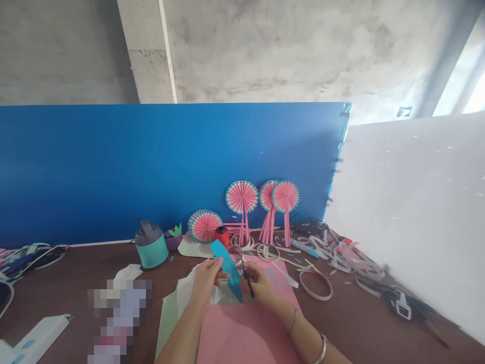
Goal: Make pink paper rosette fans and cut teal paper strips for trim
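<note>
Brown table (356,323) beneath scissors (248,283); blue panel (162,167); concrete (288,50) beyond.

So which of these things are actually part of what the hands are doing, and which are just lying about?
In use, it seems:
- blue paper strip, in the left hand
- what look like scissors, in the right hand

Apparently just lying about:
- teal container
- purple pot
- pale ring
</note>
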`<state>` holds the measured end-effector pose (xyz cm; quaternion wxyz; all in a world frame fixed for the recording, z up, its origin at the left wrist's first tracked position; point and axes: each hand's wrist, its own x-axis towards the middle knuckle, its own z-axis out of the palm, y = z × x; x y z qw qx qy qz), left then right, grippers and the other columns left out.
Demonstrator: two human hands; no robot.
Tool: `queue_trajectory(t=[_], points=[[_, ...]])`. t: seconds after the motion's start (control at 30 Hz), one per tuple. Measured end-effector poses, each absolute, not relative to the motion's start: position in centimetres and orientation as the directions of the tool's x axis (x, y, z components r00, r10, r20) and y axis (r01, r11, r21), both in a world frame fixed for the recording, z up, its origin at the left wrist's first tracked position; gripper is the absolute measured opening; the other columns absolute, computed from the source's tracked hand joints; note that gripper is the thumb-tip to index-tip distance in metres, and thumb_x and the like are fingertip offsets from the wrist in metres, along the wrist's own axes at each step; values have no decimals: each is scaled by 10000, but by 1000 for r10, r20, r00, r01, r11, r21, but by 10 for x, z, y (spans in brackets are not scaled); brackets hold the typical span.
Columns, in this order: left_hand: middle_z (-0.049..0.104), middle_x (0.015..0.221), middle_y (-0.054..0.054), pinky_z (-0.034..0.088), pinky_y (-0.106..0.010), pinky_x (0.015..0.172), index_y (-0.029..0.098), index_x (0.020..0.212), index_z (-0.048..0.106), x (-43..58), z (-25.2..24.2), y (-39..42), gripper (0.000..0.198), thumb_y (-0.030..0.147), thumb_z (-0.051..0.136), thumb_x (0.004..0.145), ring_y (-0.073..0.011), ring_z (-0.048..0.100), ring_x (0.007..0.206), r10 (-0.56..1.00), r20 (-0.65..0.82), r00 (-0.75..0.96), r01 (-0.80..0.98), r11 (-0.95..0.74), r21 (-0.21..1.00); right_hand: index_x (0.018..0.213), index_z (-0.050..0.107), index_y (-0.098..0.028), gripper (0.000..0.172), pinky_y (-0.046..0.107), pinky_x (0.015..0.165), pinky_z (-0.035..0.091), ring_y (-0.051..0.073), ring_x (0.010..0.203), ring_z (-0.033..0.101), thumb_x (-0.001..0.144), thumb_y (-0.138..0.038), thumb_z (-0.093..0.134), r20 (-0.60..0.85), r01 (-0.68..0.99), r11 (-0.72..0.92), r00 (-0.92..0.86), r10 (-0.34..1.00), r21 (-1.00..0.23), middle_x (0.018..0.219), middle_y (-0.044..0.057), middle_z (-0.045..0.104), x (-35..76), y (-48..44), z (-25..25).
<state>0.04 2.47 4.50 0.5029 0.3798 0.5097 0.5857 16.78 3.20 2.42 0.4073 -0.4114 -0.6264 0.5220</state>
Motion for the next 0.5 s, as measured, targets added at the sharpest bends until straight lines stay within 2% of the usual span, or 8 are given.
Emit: queue_trajectory(t=[0.1,0.2,0.5], points=[[533,542,28,388,-196,389,152,600,594,0,48,24,464,571,782,535,-173,651,520,965,-75,-253,-239,13,971,903,578,-268,278,265,505,395,156,514,527,630,-310,548,70,71,97,-320,945,-993,569,-56,546,168,31,25],[542,539,28,378,-201,369,156,636,603,-3,48,25,462,583,761,556,-164,632,485,939,-44,-340,-260,-49,964,875,568,-259,246,261,514,376,143,498,495,660,-374,605,41,48,61,-344,938,-997,558,-58,521,169,29,29],[527,531,38,350,-201,356,165,641,590,-10,51,26,460,582,760,547,-153,606,456,904,3,-426,-281,-136,950,853,619,-250,185,253,547,393,144,533,541,719,-377,633,-70,96,-20,-551,832,-995,595,-30,606,177,23,40]])
